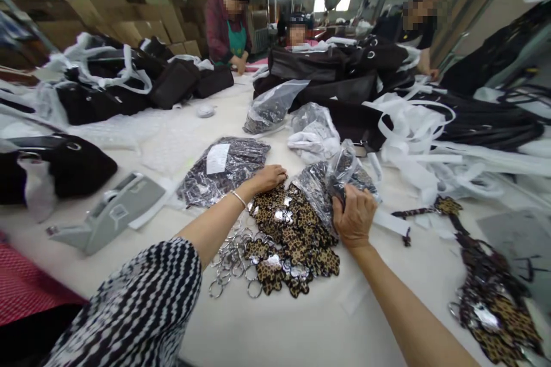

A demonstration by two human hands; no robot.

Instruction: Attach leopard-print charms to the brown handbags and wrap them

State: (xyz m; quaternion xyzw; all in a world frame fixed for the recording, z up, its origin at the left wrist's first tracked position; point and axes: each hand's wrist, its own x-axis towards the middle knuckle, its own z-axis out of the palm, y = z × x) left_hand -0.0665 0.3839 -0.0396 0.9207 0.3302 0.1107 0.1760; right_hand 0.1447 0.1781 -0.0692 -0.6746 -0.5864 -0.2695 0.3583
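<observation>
A pile of leopard-print key charms [297,243] with metal plates lies on the white table, with silver key rings [235,258] spread along its left side. My left hand [269,178] rests at the far edge of the pile, back upward; its fingertips are hidden, so I cannot make out a grip. Just beyond it is a full clear plastic bag [241,163] with a white label. My right hand [355,215] has its fingers wrapped round the crumpled plastic of another clear bag [316,183], whose near side touches the charms.
A grey tape dispenser [116,212] stands at left. More leopard charms with dark straps [495,298] lie at right. Black bags [327,80] and white wrapping strips [413,126] are heaped further back. Co-workers [230,23] stand across the table.
</observation>
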